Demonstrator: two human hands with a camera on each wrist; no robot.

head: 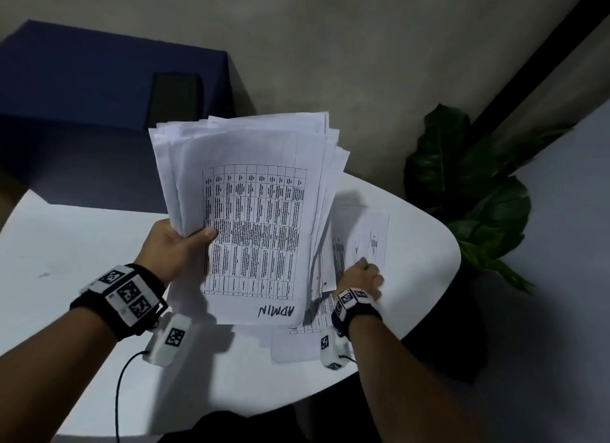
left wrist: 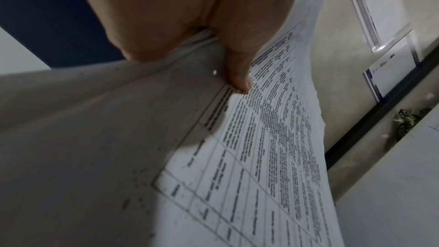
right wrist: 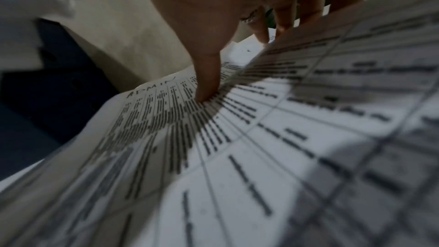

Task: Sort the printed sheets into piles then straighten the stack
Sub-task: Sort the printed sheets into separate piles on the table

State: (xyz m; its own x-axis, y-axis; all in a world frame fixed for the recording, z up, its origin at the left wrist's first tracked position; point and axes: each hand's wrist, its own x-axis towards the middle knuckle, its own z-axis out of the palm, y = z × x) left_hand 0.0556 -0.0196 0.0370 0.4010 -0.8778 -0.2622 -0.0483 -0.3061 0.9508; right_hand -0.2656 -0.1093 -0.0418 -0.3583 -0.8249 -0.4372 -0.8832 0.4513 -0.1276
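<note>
My left hand [head: 175, 244] holds a thick, ragged stack of printed sheets [head: 254, 211] up off the white table [head: 66, 244], thumb clamped across the top page and the other fingers curled behind its left edge; the left wrist view shows that thumb [left wrist: 240, 74] pressed down on the printed grid. The top page carries a dense table and the handwritten word ADMIN near its lower edge (upside down from where I look). The stack's edges are uneven, with sheets fanned out at the top and the right. My right hand [head: 361, 277] is down on the table, just right of the raised stack, resting on loose sheets [head: 373, 234] that lie there; in the right wrist view my thumb [right wrist: 206, 82] presses onto one printed page while the other fingers reach past a sheet's edge, spread and fairly straight. A leafy plant [head: 468, 191] stands beyond the table's right edge, and a dark blue cabinet [head: 82, 79] sits at the far left.
</note>
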